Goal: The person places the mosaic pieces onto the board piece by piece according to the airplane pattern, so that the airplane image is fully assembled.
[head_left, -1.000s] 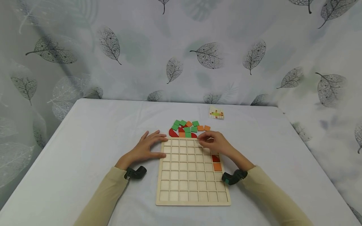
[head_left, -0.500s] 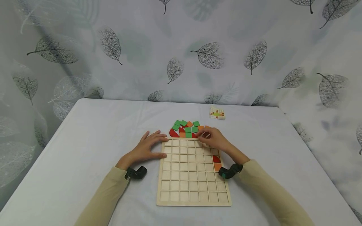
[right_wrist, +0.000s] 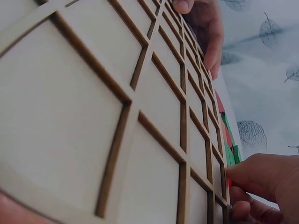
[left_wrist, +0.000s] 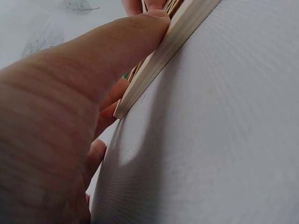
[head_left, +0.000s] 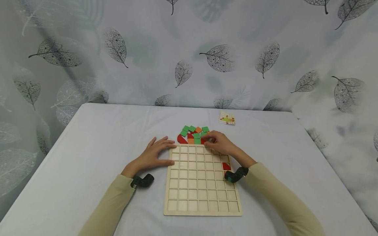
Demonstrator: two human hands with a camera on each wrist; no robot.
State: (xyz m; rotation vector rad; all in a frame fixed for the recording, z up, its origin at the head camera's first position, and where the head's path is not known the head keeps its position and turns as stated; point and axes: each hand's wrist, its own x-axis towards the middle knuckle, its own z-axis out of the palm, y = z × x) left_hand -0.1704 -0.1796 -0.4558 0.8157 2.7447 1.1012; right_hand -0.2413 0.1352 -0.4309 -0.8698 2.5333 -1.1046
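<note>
A wooden grid board (head_left: 192, 183) lies on the white table. My left hand (head_left: 152, 154) rests at its upper left edge, with thumb and fingers spread and touching the rim; in the left wrist view the thumb (left_wrist: 140, 35) presses the board's side (left_wrist: 159, 56). Over the far right corner, my right hand (head_left: 220, 142) has curled fingers, their tips right at a red tile (head_left: 202, 141) at the edge of the tile pile. A sliver of that red tile (right_wrist: 229, 183) shows by the thumb in the right wrist view; I cannot tell whether it is pinched.
Green tiles (head_left: 197, 136), orange tiles (head_left: 190, 141) and a red rounded tile (head_left: 181, 139) lie piled beyond the board. One red tile (head_left: 226, 166) sits in a right-hand cell. A small pattern card (head_left: 227, 118) lies farther back. Patterned cloth (head_left: 189, 52) hangs behind the table.
My right hand has moved slightly away and left, from the board's far right corner onto the pile's edge, its wrist camera now covering the orange tile. The left hand stays put.
</note>
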